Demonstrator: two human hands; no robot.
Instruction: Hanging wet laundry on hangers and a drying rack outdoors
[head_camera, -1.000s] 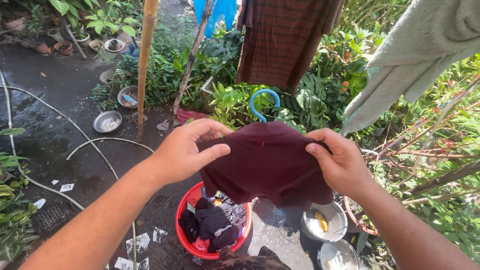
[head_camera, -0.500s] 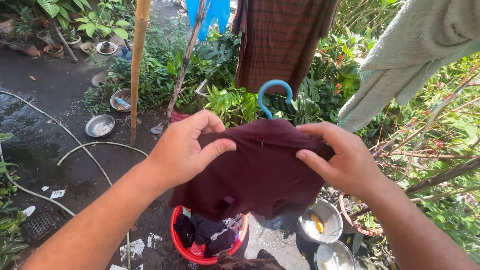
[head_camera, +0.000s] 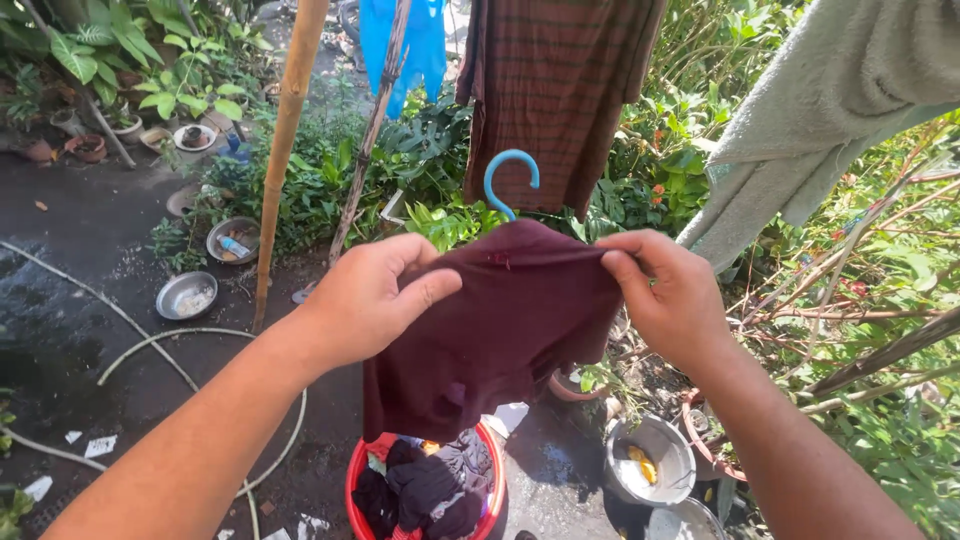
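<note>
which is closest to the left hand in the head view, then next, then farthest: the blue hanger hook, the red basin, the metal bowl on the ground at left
1. Blue hanger hook: just up and right of the left hand, above the maroon garment it grips.
2. Red basin: below, on the wet ground.
3. Metal bowl: far left, beside the hose.

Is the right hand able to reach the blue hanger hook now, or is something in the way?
Probably yes. The right hand pinches the maroon garment just beside the blue hanger hook, which stands free above the cloth; it must release first.

Head view, angled down, close over hands (head_camera: 520, 300)
</note>
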